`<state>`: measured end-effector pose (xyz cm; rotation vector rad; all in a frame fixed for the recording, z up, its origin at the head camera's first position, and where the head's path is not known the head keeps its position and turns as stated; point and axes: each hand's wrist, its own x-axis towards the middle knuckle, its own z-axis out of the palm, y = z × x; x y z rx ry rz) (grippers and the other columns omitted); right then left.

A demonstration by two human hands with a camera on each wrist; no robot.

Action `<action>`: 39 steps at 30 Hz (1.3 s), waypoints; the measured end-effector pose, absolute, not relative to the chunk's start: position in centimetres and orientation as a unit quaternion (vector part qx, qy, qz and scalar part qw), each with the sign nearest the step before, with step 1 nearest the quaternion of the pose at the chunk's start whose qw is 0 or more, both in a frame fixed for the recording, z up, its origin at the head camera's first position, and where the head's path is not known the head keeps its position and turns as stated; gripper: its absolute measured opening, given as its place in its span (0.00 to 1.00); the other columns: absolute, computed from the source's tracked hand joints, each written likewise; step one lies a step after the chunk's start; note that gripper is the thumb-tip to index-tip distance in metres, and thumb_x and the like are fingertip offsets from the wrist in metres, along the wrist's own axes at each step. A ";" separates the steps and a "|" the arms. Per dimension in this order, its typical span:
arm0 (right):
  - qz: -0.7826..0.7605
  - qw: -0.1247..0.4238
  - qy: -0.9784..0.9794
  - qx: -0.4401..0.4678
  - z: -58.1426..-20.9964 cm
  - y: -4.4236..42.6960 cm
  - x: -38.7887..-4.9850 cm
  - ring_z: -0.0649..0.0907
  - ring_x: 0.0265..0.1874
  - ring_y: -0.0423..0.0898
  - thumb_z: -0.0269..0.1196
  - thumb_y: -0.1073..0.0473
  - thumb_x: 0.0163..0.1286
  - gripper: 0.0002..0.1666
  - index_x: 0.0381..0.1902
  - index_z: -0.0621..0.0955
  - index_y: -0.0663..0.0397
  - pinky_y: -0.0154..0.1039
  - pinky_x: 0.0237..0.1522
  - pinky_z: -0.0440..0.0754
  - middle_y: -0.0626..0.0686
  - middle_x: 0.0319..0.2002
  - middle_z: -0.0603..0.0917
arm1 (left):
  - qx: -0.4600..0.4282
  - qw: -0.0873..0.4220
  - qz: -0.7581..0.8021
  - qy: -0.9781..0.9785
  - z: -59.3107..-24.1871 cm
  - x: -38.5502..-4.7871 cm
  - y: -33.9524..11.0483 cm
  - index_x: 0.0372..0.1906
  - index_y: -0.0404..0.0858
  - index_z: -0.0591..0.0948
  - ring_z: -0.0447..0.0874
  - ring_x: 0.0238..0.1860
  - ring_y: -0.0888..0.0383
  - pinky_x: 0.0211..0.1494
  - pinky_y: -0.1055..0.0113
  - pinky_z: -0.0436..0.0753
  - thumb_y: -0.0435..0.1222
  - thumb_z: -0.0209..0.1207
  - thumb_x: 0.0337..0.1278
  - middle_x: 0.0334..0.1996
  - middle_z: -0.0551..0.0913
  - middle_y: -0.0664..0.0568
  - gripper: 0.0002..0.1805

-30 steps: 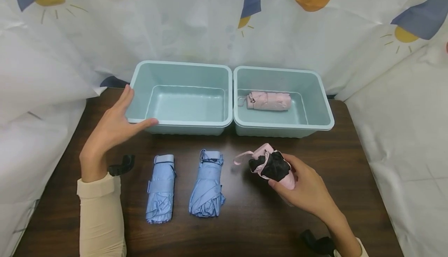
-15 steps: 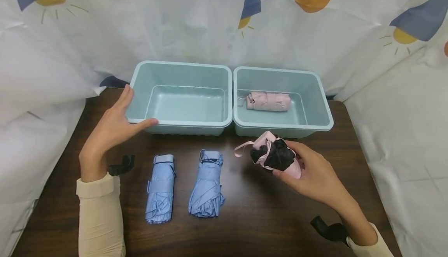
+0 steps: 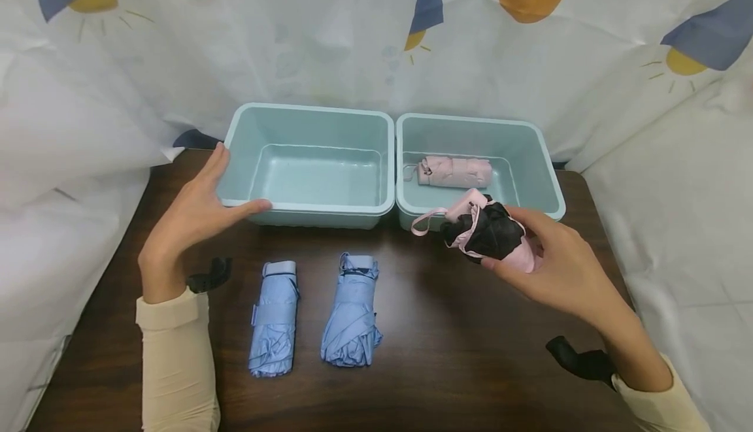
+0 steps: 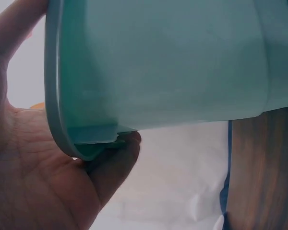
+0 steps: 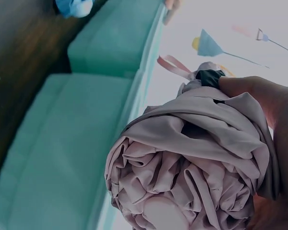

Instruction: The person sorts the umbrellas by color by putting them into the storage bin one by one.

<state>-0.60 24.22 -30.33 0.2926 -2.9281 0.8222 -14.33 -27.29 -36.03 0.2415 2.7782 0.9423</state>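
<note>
Up and forward the right hand [image 3: 561,265] is going, carrying the pink folded fabric umbrella with black lining showing [image 3: 491,231] away from the dark wooden tabletop [image 3: 435,340] and across the near rim of the right-hand rectangular pale-blue plastic bin [image 3: 470,130]. Its thumb and fingers are closing round the bundle's lower end, and the pink strap [image 3: 425,223] is dangling at the other. That's bringing the bundle level with the bin's front edge in the head view, though it isn't sitting inside yet; whether it's touching the rim, I'm not able to tell. Inside, a pink rolled fabric umbrella [image 3: 455,172] is lying crosswise. The left hand [image 3: 194,216] is staying put, spreading wide around the near left corner of the left-hand rectangular pale-blue plastic bin [image 3: 317,174], steadying it, by my reading, rather than lifting. Below, a tightly rolled blue fabric umbrella [image 3: 274,317] and a looser blue fabric umbrella [image 3: 351,314] are lying side by side, apart and unmoving.
</note>
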 end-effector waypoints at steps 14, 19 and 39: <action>0.289 0.079 -0.942 0.151 -27.8 26.8 -5.0 0.80 0.33 0.35 0.83 0.59 0.52 0.40 0.65 0.84 0.41 0.23 0.34 0.78 0.41 0.42 0.88 | 0.081 0.104 0.319 0.938 -36.1 -14.6 -27.2 0.86 0.54 0.33 0.37 0.88 0.38 0.75 0.21 0.57 0.62 0.70 0.58 0.86 0.27 0.65 0.68; 0.282 0.044 -0.942 0.177 -26.8 27.7 -7.1 0.79 0.28 0.39 0.82 0.60 0.54 0.41 0.67 0.82 0.40 0.27 0.30 0.77 0.43 0.38 0.85 | 0.081 0.099 0.323 0.938 -36.2 -14.7 -27.0 0.86 0.54 0.34 0.40 0.88 0.37 0.75 0.21 0.59 0.62 0.71 0.58 0.87 0.29 0.63 0.68; 0.184 -0.039 -0.947 0.261 -26.8 26.4 -15.0 0.78 0.36 0.43 0.80 0.53 0.57 0.36 0.64 0.83 0.41 0.37 0.39 0.74 0.42 0.44 0.88 | 0.076 0.097 0.317 0.940 -36.1 -14.5 -27.2 0.86 0.54 0.35 0.43 0.87 0.34 0.73 0.21 0.61 0.62 0.71 0.58 0.88 0.30 0.59 0.67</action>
